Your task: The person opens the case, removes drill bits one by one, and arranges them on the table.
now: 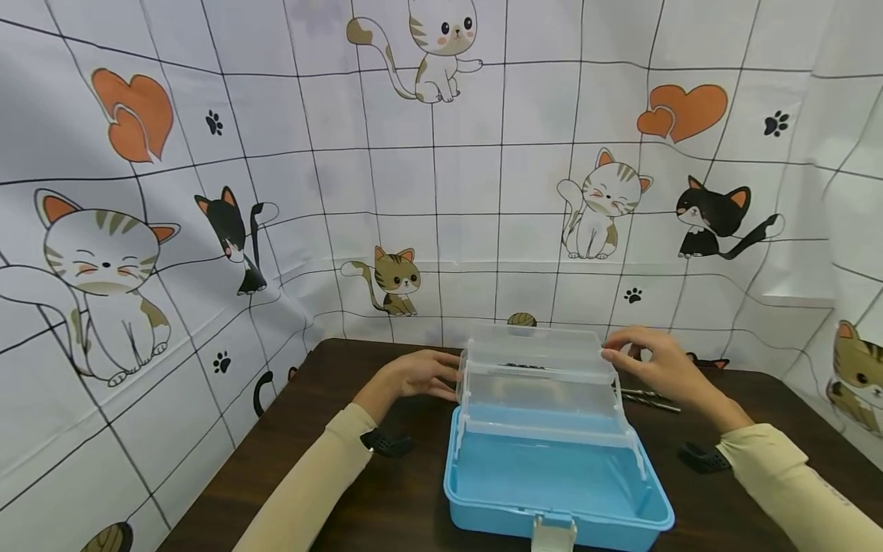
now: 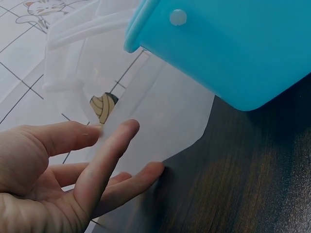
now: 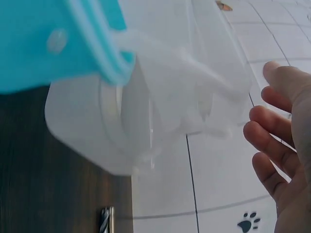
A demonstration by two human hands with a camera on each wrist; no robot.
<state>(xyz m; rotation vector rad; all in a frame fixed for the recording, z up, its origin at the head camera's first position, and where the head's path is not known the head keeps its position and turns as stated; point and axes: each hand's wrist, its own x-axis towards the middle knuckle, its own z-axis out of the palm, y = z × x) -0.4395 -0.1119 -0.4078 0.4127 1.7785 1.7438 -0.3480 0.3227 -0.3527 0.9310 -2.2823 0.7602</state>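
Observation:
A light blue plastic storage box [image 1: 559, 515] stands open on the table, its lower compartment bare. Behind it, translucent panels [image 1: 531, 389] on white side arms are raised and tilted back. My left hand [image 1: 419, 374] is at the left edge of these panels. In the left wrist view its fingers are spread, with the fingertips [image 2: 154, 168] overlapping the clear lid [image 2: 170, 111]. Beside the upper right corner of the panels is my right hand [image 1: 651, 362]. The right wrist view shows its fingers [image 3: 265, 133] loosely bent, apart from the clear plastic [image 3: 170, 97], holding nothing.
Metal drill bits [image 1: 648, 399] lie on the dark wooden table [image 1: 386, 491] behind the box, to the right. A white latch [image 1: 553, 533] hangs at the box's front. A cat-patterned sheet [image 1: 469, 184] covers the walls at the back and sides.

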